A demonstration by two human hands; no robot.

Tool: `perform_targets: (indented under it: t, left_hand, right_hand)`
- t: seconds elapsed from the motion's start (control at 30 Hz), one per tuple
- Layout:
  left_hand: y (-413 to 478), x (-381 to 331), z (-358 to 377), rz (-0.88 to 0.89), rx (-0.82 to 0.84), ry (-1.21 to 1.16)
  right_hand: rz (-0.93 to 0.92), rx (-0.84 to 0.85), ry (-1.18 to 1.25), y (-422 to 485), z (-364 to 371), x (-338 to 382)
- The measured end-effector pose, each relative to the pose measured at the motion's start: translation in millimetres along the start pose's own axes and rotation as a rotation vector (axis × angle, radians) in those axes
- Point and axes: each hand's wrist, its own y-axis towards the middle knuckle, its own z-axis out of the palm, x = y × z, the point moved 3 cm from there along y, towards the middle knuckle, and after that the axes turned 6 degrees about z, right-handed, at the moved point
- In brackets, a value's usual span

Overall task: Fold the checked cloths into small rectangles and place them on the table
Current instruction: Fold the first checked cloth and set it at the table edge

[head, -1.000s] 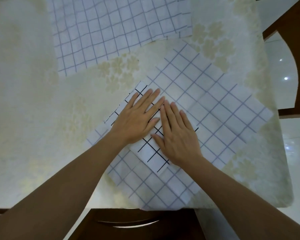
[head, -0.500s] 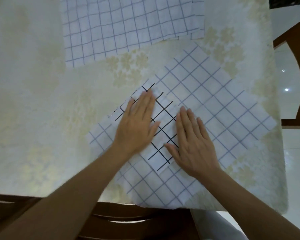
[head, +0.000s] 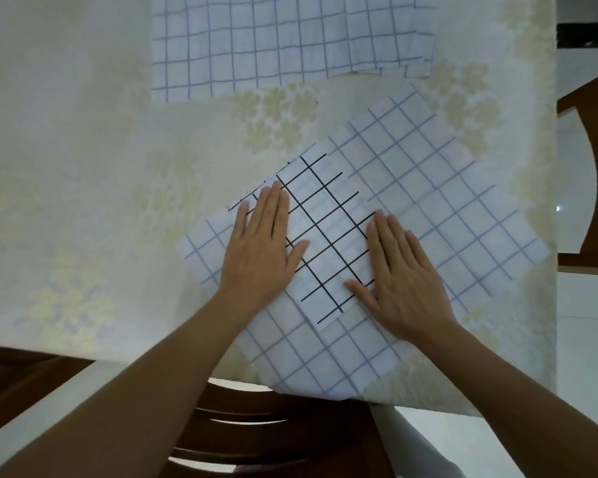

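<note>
Left hand [head: 259, 250]: laid flat, fingers straight and close together, pressed on the left edge of the black-checked cloth [head: 328, 236].
Right hand [head: 404, 281]: laid flat, fingers straight and slightly fanned, thumb out, pressed on the cloth's right edge. Nothing is gripped by either hand.
Black-checked cloth: folded to a small rectangle, set diagonally on the blue-checked cloth [head: 446, 201]. Its side edges are covered by the palms.
Blue-checked cloth: spread flat at the table's [head: 83, 167] near right corner, its near corner hung over the edge above a wooden chair [head: 273, 436].
Far cloths [head: 283, 43]: layered and cut off by the upper frame edge. The number of layers cannot be told.
Room: a wide stretch of floral tablecloth is seen left of the hands.
</note>
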Motion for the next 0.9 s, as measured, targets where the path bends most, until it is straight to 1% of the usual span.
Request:
perform_targets:
  t: [0.03, 0.13, 0.2, 0.27, 0.33, 0.43, 0.53, 0.7, 0.77, 0.9]
  left_hand:
    - [-5, -11, -3, -0.011, -0.008, -0.017]
    - [-20, -66, -7, 0.063, -0.057, -0.103]
    - [-23, -86, 0, 0.048, -0.068, -0.159]
    - [-23, -82, 8, 0.018, -0.056, -0.172]
    - [-26, -71, 14, 0.03, -0.074, -0.142]
    - [-31, -60, 12, -0.016, -0.118, -0.119]
    - [-33, -60, 11, -0.057, -0.124, -0.118]
    - [-31, -62, 8, -0.067, -0.067, -0.079]
    - [-30, -63, 7, -0.072, -0.004, -0.038]
    - [-27, -68, -2, -0.111, 0.13, 0.05]
  right_hand:
    - [-0.005, -0.02, 0.016, 1, -2, 0]
    - [-0.088, -0.099, 0.079, 12, -7, 3]
    - [-0.144, -0.064, 0.055, 20, -6, 1]
    - [-0.168, -0.014, -0.027, 22, -2, -6]
    - [-0.158, 0.001, -0.084, 19, -1, -15]
    - [-0.153, 0.017, -0.103, 15, -2, -21]
    - [-0.151, 0.043, -0.08, 15, -2, -23]
    - [-0.165, 0.005, -0.015, 16, -1, -26]
    - [-0.184, -0.005, 0.032, 16, -1, -26]
    - [-0.185, 0.058, 0.09, 19, -7, -28]
